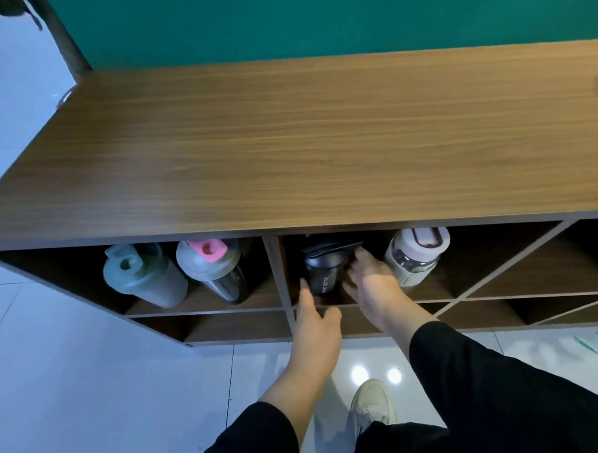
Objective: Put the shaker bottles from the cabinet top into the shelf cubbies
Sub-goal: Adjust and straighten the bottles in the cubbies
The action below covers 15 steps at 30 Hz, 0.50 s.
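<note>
A black shaker bottle stands in the middle cubby of the wooden cabinet, just right of a divider. My left hand touches its lower left side with the fingertips. My right hand holds its right side near the lid. A white-lidded clear bottle stands in the same cubby to the right. In the left cubby are a pale green shaker and a grey shaker with a pink cap. No bottle shows on the cabinet top.
A teal wall rises behind the cabinet. Lower cubbies and diagonal dividers lie to the right. The glossy white tile floor lies below, with my shoe on it.
</note>
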### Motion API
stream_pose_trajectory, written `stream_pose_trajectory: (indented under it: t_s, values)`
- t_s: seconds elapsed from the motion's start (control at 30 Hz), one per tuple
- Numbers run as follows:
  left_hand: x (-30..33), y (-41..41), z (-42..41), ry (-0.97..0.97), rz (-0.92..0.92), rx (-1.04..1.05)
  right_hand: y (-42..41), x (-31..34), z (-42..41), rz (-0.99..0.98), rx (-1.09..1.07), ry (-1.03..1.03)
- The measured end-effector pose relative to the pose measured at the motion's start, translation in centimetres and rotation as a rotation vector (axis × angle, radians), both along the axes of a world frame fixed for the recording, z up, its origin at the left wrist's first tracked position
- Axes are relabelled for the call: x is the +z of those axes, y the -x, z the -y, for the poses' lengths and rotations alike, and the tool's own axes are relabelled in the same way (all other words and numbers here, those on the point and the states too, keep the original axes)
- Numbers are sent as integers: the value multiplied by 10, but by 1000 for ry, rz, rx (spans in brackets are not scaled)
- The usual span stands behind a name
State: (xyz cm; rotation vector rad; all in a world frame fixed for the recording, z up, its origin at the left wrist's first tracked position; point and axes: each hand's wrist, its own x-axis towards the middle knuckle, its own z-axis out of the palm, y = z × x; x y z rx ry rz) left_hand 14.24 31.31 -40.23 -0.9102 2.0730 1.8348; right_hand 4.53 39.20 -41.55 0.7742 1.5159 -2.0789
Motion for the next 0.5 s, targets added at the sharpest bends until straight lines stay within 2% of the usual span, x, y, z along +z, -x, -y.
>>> stream_pose_trajectory:
  t_s: [0.17,0.33,0.5]
  values:
    - [-2,20,6,11,-7,-21,-5,-11,5,-49,42,-62]
    - [-2,37,18,-35,1,64,-12,-15,-3,-114,18,-179]
    - [-3,21,2,32,-50,80,-12,-18,-11,-213,182,-257]
